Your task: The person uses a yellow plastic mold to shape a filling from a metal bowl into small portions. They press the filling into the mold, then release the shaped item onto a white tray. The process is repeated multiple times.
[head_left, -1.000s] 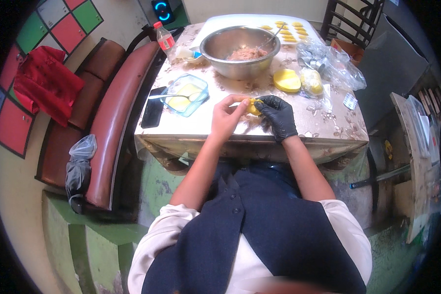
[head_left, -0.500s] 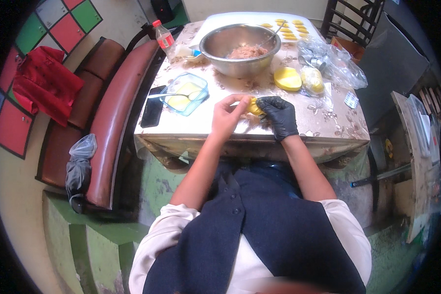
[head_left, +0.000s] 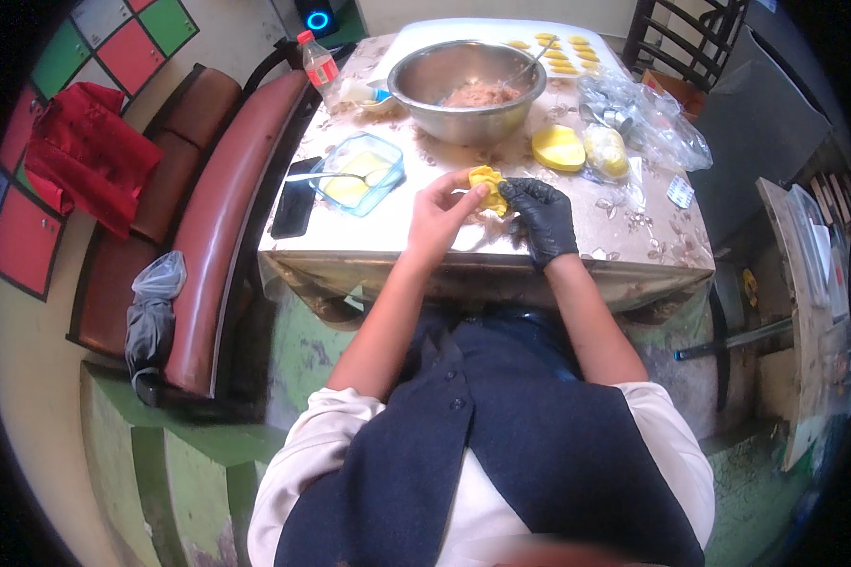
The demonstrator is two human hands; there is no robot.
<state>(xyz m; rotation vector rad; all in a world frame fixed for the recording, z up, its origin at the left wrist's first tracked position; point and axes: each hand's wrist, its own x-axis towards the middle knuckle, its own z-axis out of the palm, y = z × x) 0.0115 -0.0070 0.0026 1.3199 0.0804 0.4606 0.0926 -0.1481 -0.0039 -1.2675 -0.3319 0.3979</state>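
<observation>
Over the near side of the table, a yellow dumpling [head_left: 487,185] with a ruffled edge is between my two hands. My bare left hand [head_left: 439,210] pinches it between thumb and fingers. From the other side, my right hand [head_left: 545,219], in a black glove, has its fingertips closed on the dumpling's edge. Beyond them stands a steel bowl [head_left: 463,125] with pinkish minced filling [head_left: 482,94] and a spoon handle leaning out. A stack of round yellow wrappers [head_left: 558,148] lies to the bowl's right.
Left of my hands are a clear container [head_left: 399,159] with yellow liquid and a spoon, a dark phone [head_left: 293,210] and a red-capped bottle [head_left: 319,66]. Several yellow dumplings [head_left: 562,62] rest on a white tray [head_left: 444,32] at the back. Plastic bags [head_left: 667,128] crowd the right side.
The dumpling has been turned and raised slightly, so more of its ruffled edge shows. My right hand's gloved fingers have shifted along its side. Both hands still hold it.
</observation>
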